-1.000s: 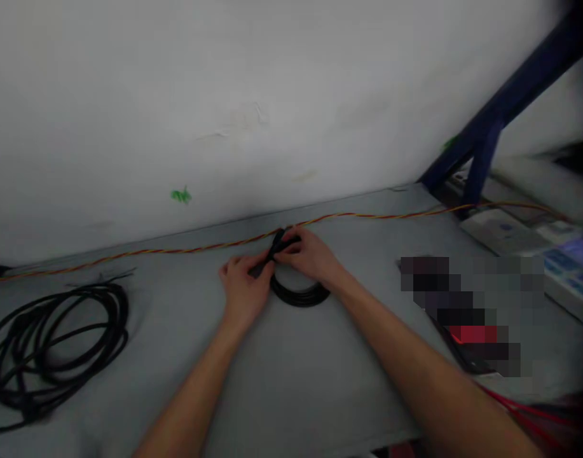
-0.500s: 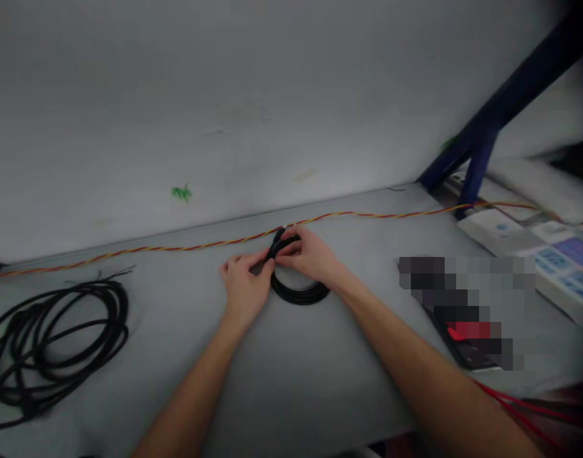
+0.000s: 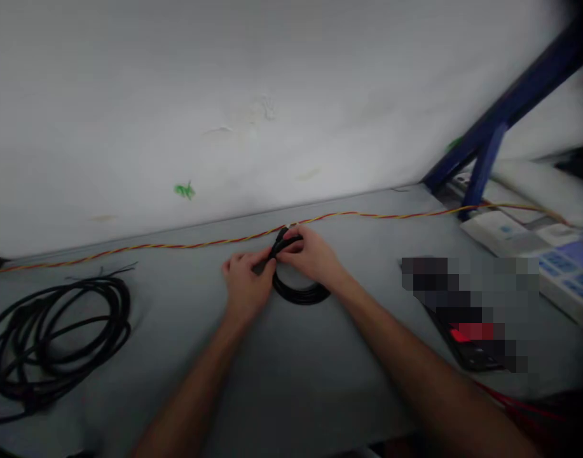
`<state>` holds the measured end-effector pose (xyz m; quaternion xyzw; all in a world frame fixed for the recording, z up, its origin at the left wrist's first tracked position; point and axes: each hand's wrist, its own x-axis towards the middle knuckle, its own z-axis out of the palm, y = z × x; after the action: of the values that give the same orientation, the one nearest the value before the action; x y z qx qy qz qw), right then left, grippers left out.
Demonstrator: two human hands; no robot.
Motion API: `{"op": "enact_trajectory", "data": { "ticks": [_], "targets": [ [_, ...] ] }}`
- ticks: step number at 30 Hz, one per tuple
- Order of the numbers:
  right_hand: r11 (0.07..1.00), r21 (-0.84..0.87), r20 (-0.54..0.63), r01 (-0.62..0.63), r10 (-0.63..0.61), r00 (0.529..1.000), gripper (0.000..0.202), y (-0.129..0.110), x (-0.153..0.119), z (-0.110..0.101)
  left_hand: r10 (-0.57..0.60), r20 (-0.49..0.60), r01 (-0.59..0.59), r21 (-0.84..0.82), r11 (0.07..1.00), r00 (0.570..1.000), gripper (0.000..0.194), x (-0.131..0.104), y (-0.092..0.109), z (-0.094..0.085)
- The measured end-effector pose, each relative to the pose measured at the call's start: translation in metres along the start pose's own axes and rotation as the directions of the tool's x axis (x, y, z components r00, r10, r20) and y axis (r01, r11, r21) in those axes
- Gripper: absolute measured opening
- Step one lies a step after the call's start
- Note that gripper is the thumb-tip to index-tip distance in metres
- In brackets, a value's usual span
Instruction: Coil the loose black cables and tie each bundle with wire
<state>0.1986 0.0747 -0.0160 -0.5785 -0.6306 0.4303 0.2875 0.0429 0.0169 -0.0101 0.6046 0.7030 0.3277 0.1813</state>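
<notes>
A small coil of black cable (image 3: 303, 296) lies on the grey tabletop (image 3: 281, 375), with both hands at its far left part. My left hand (image 3: 247, 280) pinches the coil's left side between thumb and fingers. Beside it, my right hand (image 3: 313, 254) grips the upper strands, its fingertips close to the left thumb. A dark end of the cable sticks up between the hands, with a small pale tip near the right fingers. The fingers partly cover the coil's upper part.
A larger, looser black cable coil (image 3: 122, 305) spreads at the left. Behind the hands a twisted red-yellow wire (image 3: 148, 246) runs along the white wall (image 3: 291, 140). To the right are a phone-like dark device (image 3: 472, 356), partly pixelated, white boxes (image 3: 568, 299) and a blue metal brace (image 3: 486, 152).
The view has shifted very slightly. Both hands keep their hold on the coil in nearly the same place, with only tiny finger movement.
</notes>
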Motion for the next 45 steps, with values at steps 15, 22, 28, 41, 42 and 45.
{"op": "enact_trajectory", "data": {
  "ticks": [15, 22, 28, 41, 42, 45],
  "targets": [
    [0.985, -0.153, -0.180, -0.076, 0.048, 0.982, 0.032, -0.018, -0.014, 0.008, 0.068, 0.000, -0.068, 0.054, 0.996, 0.998, 0.027, 0.002, -0.002, 0.001],
    [0.988, -0.145, -0.173, 0.052, -0.077, 0.982, 0.028, -0.011, -0.015, 0.008, 0.122, 0.003, -0.122, 0.105, 0.987, 0.993, 0.026, 0.000, -0.003, 0.000],
    [0.986, -0.122, -0.123, 0.110, -0.124, 0.985, 0.034, -0.003, -0.015, 0.006, 0.143, -0.014, -0.141, 0.108, 0.984, 0.990, 0.021, 0.000, -0.005, 0.000],
    [0.949, -0.243, -0.037, 0.200, -0.215, 0.976, 0.034, -0.004, -0.021, 0.003, 0.130, -0.013, -0.129, 0.082, 0.988, 0.991, 0.024, 0.000, -0.006, 0.001],
    [0.943, -0.259, -0.035, 0.207, -0.224, 0.974, 0.034, -0.004, -0.022, 0.004, 0.129, -0.020, -0.127, 0.084, 0.988, 0.991, 0.024, 0.000, -0.006, 0.001],
    [0.925, -0.299, -0.036, 0.236, -0.258, 0.966, 0.034, -0.005, -0.022, 0.006, 0.126, -0.032, -0.123, 0.085, 0.989, 0.992, 0.024, 0.000, -0.006, 0.001]
  ]
}}
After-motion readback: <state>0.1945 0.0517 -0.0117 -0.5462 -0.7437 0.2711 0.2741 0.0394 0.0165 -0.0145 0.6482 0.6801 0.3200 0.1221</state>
